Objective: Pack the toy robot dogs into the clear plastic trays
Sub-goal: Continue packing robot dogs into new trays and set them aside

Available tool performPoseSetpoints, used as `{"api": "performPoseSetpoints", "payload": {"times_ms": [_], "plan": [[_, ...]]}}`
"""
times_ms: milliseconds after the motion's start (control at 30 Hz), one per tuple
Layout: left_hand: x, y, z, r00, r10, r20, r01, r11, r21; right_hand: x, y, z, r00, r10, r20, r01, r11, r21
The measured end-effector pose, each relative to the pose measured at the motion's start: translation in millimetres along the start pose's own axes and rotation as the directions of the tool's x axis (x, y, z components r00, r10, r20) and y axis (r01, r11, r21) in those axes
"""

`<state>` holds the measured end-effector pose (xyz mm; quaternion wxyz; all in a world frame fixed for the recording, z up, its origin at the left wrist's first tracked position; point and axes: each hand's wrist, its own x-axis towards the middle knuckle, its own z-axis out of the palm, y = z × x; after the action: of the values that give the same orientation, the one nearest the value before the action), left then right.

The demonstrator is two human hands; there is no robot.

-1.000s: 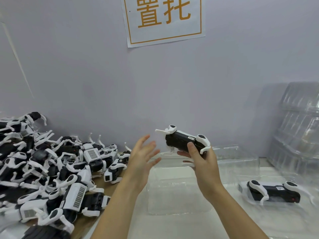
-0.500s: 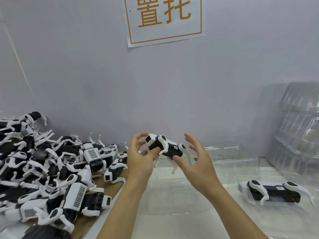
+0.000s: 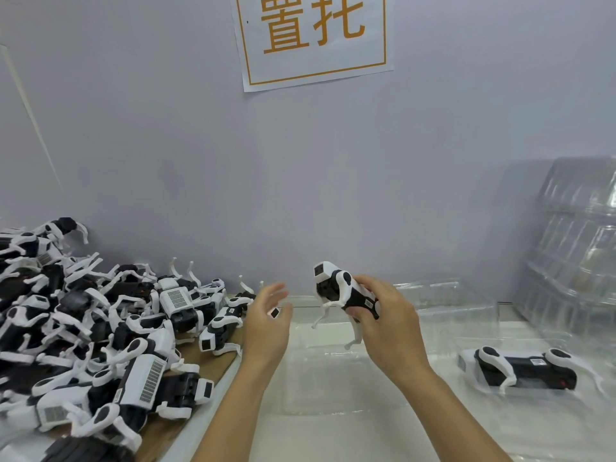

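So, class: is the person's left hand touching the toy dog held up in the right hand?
Apart. The head view shows bare wall and table between the left hand and the toy dog, which only the right hand grips.

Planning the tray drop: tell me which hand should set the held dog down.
Right. The right hand already grips the toy dog above the empty clear tray; the left hand is open, holding nothing.

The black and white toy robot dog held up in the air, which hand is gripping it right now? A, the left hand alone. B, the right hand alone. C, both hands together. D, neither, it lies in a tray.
B: the right hand curls round the black and white toy robot dog, while the left hand hangs open beside it, apart.
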<state>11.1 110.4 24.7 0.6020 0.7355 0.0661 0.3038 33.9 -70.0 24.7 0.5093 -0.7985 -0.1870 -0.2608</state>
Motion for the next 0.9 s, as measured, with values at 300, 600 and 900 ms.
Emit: {"api": "performPoseSetpoints", "payload": {"times_ms": [300,600,900], "plan": [[1.1,-42.9,7.3,0.895,-0.351,0.277,0.358,0.933,0.025,2.9,1.5,-4.9,0.998,0.044,0.037,-0.039,0.991,-0.127],[-3.1,-39.1,8.0,0.891,-0.342,0.298,0.370,0.928,-0.040,-1.4,-0.3,-4.3,0.933,0.146,0.328,-0.072,0.971,-0.226],[-5.0,-38.8,7.1,0.897,-0.318,0.308,0.353,0.933,-0.066,-0.9,-1.7,-6.1,0.910,0.191,0.368,-0.043,0.926,-0.374]]}}
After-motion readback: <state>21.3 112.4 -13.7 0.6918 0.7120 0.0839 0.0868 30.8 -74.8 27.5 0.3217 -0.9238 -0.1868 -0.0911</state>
